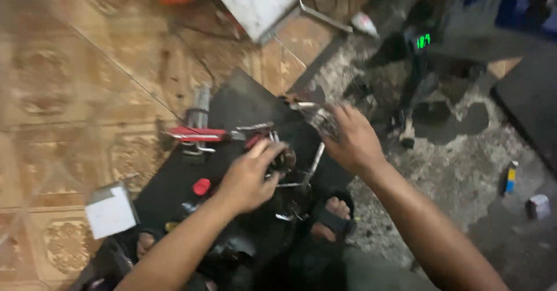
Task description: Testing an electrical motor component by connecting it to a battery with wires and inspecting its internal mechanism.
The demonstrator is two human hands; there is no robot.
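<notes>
My left hand reaches over a black mat on the floor, its fingers closed around a small dark round part. My right hand grips a shiny metal piece just above and to the right of that part. Thin metal rods lie between the two hands. The picture is blurred, so finer detail of the parts cannot be made out.
A red-handled tool and a small red cap lie on the mat. A white box sits at the left on patterned tiles. A sandalled foot rests below the hands. A dark device with a green lit display stands on rough concrete.
</notes>
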